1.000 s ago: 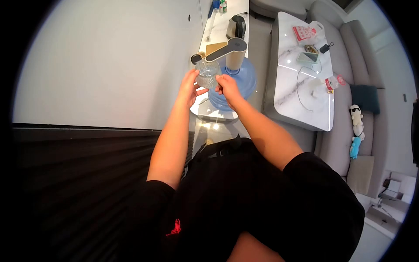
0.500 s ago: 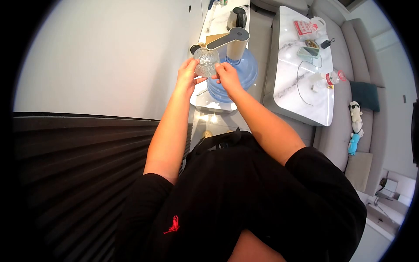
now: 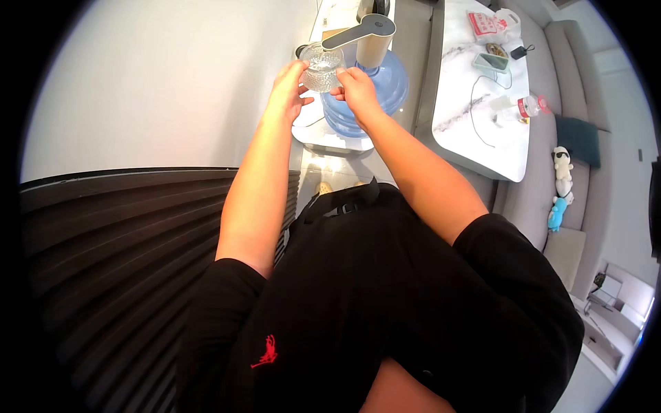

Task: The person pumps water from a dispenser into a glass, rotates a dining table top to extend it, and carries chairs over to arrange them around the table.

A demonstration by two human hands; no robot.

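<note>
Below the left grip [image 3: 289, 84] and right grip [image 3: 358, 89] spreads a white counter [image 3: 308, 131]. A blue water bottle [image 3: 390, 88] stands on it, right of the right grip. Its pump [image 3: 372, 50] reaches a spout [image 3: 343, 37] just beyond both grips, which clamp a clear textured glass [image 3: 321, 80] between them.
</note>
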